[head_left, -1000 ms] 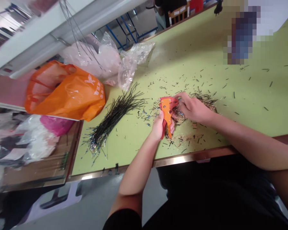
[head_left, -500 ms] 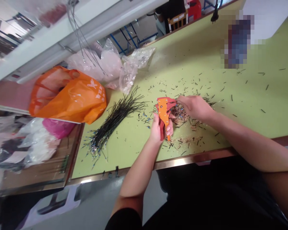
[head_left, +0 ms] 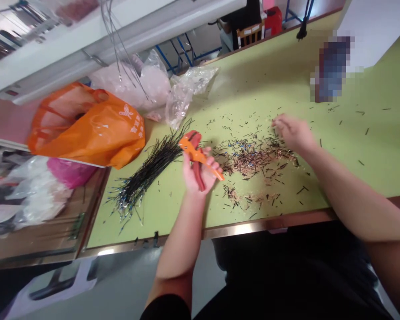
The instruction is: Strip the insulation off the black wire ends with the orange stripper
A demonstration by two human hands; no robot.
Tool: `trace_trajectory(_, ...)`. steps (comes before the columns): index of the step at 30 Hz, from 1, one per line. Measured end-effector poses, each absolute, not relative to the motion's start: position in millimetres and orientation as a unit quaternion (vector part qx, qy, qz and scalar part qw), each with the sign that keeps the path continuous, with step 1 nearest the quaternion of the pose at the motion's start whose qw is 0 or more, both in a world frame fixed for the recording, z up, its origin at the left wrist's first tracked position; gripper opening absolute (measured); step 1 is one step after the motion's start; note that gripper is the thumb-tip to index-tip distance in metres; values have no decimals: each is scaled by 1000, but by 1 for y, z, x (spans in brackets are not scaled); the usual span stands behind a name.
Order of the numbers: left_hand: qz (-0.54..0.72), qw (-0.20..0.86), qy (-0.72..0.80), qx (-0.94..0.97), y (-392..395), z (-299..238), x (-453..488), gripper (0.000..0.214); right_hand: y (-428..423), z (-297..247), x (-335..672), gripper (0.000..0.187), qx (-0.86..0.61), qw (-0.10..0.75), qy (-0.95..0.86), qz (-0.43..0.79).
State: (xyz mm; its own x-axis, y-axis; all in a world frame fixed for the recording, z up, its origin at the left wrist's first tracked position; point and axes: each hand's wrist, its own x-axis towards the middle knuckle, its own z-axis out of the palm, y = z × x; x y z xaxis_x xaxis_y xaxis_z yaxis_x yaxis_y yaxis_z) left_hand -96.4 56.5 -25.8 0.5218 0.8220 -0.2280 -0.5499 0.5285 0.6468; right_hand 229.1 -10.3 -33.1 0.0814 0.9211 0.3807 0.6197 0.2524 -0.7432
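An orange and red wire stripper [head_left: 200, 155] rests in my left hand [head_left: 195, 173], its fingers wrapped round the handles. The tool's head is tilted to the left, close to the upper end of a bundle of black wires [head_left: 150, 173] lying on the table. Blue and silvery tips show at the bundle's lower end. Over the far side of the scraps, my right hand [head_left: 295, 133] has its fingers pinched together; what is in them, if anything, is too small to make out. Beneath and between the hands lies a pile of black and copper-coloured wire scraps [head_left: 250, 158].
Left of the wires sits an orange bag [head_left: 110, 129], with clear plastic bags [head_left: 186, 89] behind it. A white shelf [head_left: 160, 31] overhangs the back left. A black plug [head_left: 302, 32] hangs at the far edge, near a white panel [head_left: 376, 35]. A person sits beyond the table.
My left hand has swung the wire stripper left, away from the scraps and towards the bundle. My right hand has moved right and farther back, apart from the tool's jaws.
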Motion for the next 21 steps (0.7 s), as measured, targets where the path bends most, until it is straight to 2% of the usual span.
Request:
trace_trajectory(4,250,889,239,300,32,-38,-74,82,-15,-48,183,36,-516,475,-685,197)
trace_trajectory(7,192,908,215,305,23,-42,-70,90,-19,-51,160,35,-463,480,-712,219)
trace_trajectory(11,152,921,222,281,22,-44,-72,95,-20,-51,151,33,-436,483,-724,227)
trace_trajectory(21,135,920,206,305,21,-50,-74,88,-18,-58,146,27,-440,431,-768,177)
